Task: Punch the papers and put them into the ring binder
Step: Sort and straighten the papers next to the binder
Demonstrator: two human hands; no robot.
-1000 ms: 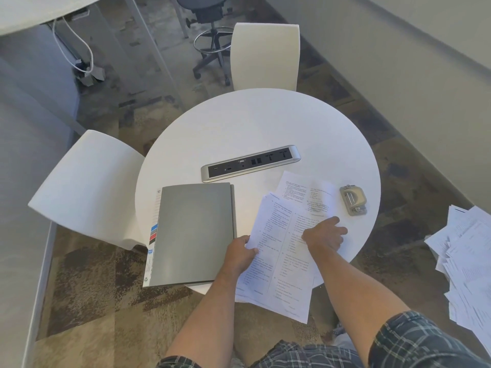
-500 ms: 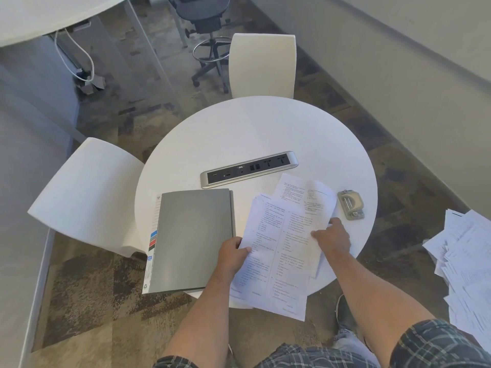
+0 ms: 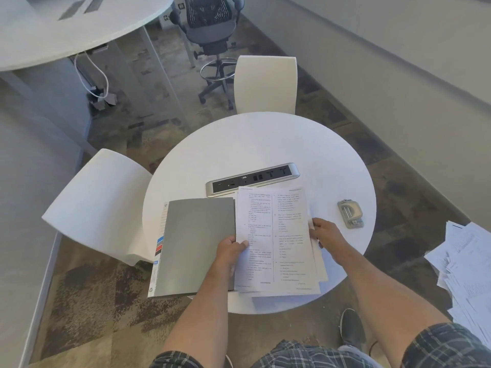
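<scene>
Both hands, the left hand [image 3: 231,248] and right hand [image 3: 326,233], are gripping the papers [image 3: 276,240] by their long sides, while the hole punch [image 3: 350,213] is lying just beyond the right hand on the desk [image 3: 265,144].
</scene>
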